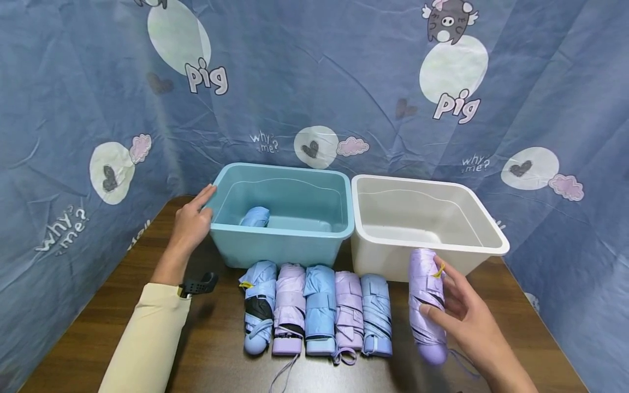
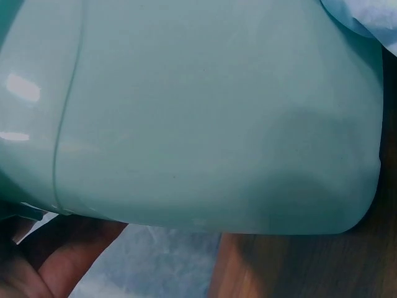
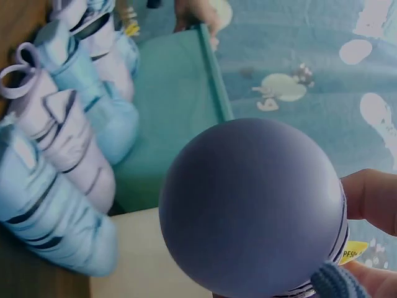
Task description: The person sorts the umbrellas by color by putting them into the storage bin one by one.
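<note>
My right hand (image 1: 464, 314) grips a folded lilac umbrella (image 1: 423, 297) with a yellow tag, held upright in front of the white bin (image 1: 427, 241). Its rounded handle (image 3: 251, 205) fills the middle of the right wrist view. My left hand (image 1: 193, 218) rests at the left rim of the teal bin (image 1: 282, 231), fingers along the edge. Inside that bin lies a blue umbrella (image 1: 256, 216). In front of the bins, folded umbrellas stand in a row: a blue one (image 1: 259, 305), a lilac one (image 1: 290, 305), another blue one (image 1: 320, 305), a second lilac one (image 1: 349, 308) and a further blue one (image 1: 376, 311).
Both bins stand side by side at the back of a brown wooden table (image 1: 216, 360). Behind them hangs a blue printed cloth (image 1: 275, 71). A wrist strap (image 1: 201, 285) is on the left wrist. Thin cord loops trail from several umbrellas.
</note>
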A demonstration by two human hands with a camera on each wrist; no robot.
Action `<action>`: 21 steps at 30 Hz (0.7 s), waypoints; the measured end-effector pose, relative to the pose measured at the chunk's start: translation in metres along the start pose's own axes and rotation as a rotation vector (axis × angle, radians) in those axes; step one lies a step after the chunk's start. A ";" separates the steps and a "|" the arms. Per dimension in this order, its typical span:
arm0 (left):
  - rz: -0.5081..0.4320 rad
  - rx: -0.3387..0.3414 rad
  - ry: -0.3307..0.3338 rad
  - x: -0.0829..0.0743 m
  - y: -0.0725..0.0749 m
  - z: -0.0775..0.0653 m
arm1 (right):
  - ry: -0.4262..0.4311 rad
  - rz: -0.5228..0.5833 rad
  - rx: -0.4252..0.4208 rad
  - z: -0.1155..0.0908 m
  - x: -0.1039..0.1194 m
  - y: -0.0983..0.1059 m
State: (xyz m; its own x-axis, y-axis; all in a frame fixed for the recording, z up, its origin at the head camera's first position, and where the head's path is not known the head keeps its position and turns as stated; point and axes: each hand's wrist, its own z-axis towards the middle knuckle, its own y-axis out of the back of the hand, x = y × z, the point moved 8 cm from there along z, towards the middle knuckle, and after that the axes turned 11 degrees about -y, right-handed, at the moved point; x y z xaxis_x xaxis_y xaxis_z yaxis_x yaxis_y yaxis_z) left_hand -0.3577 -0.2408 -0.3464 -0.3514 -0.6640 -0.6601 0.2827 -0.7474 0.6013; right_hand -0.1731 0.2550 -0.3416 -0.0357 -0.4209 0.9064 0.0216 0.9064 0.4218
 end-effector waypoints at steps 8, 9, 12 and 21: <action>-0.011 0.010 -0.004 0.001 -0.001 -0.001 | -0.018 0.048 -0.002 0.008 0.017 0.007; -0.013 0.011 -0.004 0.001 -0.001 -0.001 | -0.021 0.058 0.002 0.009 0.019 0.007; -0.019 0.011 -0.004 0.001 -0.001 -0.001 | -0.039 0.063 0.004 0.014 0.023 0.009; -0.029 0.010 0.004 0.001 -0.001 -0.002 | -0.085 0.026 -0.006 0.030 0.036 0.017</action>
State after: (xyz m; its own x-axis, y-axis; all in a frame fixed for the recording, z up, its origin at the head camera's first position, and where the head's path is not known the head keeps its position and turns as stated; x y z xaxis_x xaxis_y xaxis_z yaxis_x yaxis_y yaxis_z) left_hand -0.3565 -0.2406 -0.3484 -0.3557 -0.6421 -0.6791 0.2631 -0.7660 0.5865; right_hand -0.2042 0.2561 -0.3026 -0.1198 -0.3923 0.9120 0.0293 0.9168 0.3982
